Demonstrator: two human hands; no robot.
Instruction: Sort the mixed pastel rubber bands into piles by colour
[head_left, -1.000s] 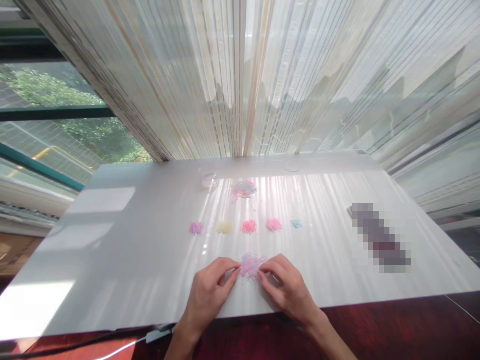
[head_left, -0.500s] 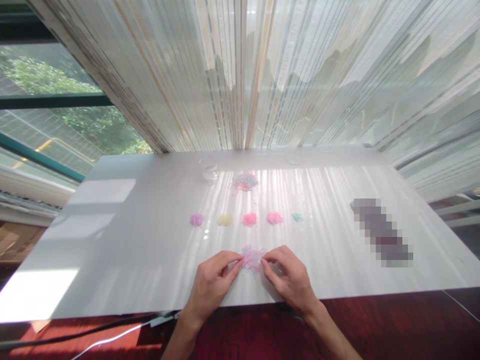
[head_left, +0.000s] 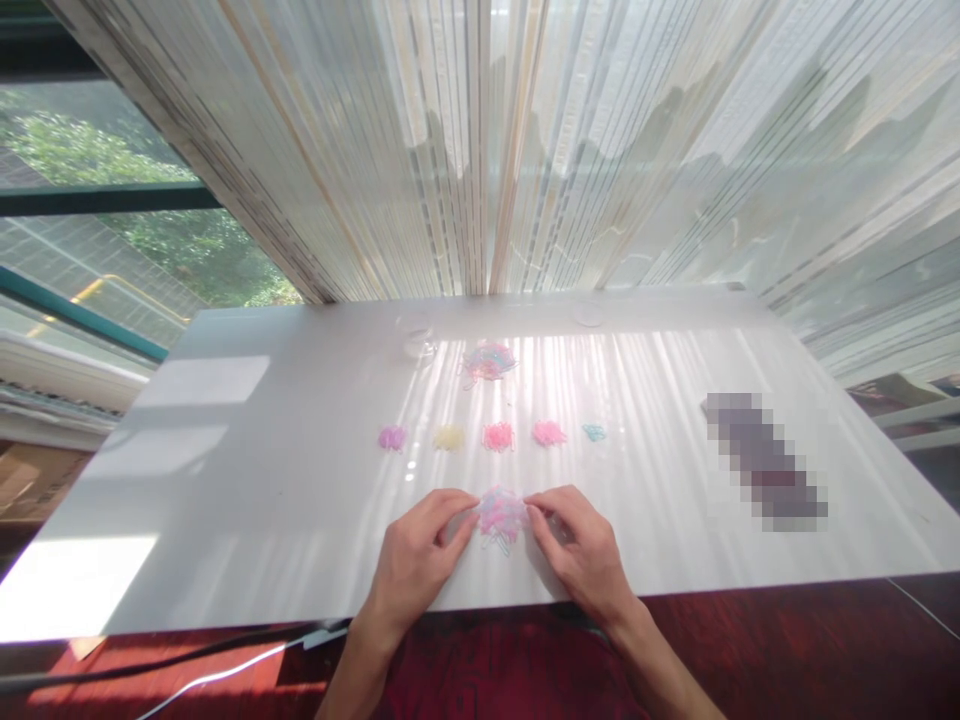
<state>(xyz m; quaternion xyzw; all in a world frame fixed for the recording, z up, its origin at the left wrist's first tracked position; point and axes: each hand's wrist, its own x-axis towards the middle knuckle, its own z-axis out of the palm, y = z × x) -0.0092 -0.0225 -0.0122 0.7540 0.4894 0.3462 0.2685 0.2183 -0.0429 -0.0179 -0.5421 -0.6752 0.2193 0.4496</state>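
A mixed pile of pink, purple and pale blue small loops or clips (head_left: 500, 515) lies near the front edge of the white table (head_left: 300, 560). My left hand (head_left: 424, 548) touches its left side, thumb and forefinger slightly apart, nothing visible between them. At the pile's right side is my right hand (head_left: 581, 540), its thumb and forefinger also a little apart. Beyond them runs a row of small piles: purple (head_left: 392, 438), yellow (head_left: 448, 438), red-pink (head_left: 498, 437), pink (head_left: 550, 433) and teal (head_left: 594, 432). Another mixed pile (head_left: 491, 362) sits farther back.
A clear round container (head_left: 418, 345) stands at the back, left of the far pile, and a clear round lid (head_left: 589, 316) lies to the right. A pixelated dark object (head_left: 765, 462) is at the right. A white cable (head_left: 225, 678) runs below the front edge.
My left hand has shifted slightly left, and its thumb and forefinger have parted from a near pinch. The right hand has barely moved. The near pile looks slightly reshaped.
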